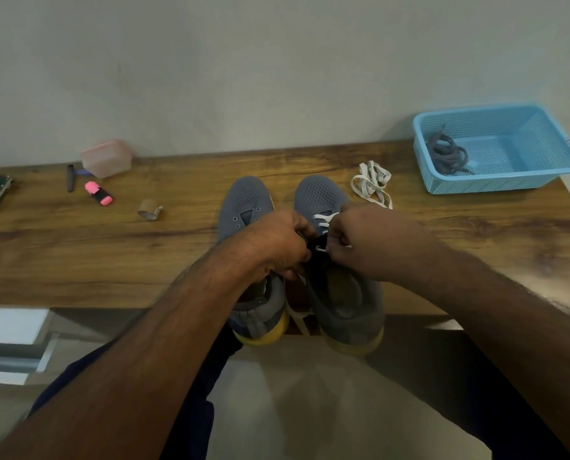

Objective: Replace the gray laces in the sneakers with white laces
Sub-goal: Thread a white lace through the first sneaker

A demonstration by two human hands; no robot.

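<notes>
Right-hand gray knit sneaker with yellow sole (323,200): a flat white lace (323,218) is seen threaded across the eyelet rows just beyond the fingers; lacing judged partly done, upper rows hidden under the hands. The right hand (366,240) has its fingers (331,239) curled and pinched on the white lace near a loop at an eyelet. The left hand (277,240) is curled at the same shoe's tongue area; what exactly is gripped there cannot be told.

Left-hand gray knit sneaker (243,200), just beside the left hand: no lace is seen in its visible eyelets; judged still to be laced.

A loose bundle of flat white lace (371,182) lies on the wooden counter (77,254), beyond and right of the right fingers, presumably for the second shoe.

Further right, a dark gray lace tangle (447,154) rests in the light blue perforated plastic basket (509,184); removal of the old laces is judged finished.
</notes>
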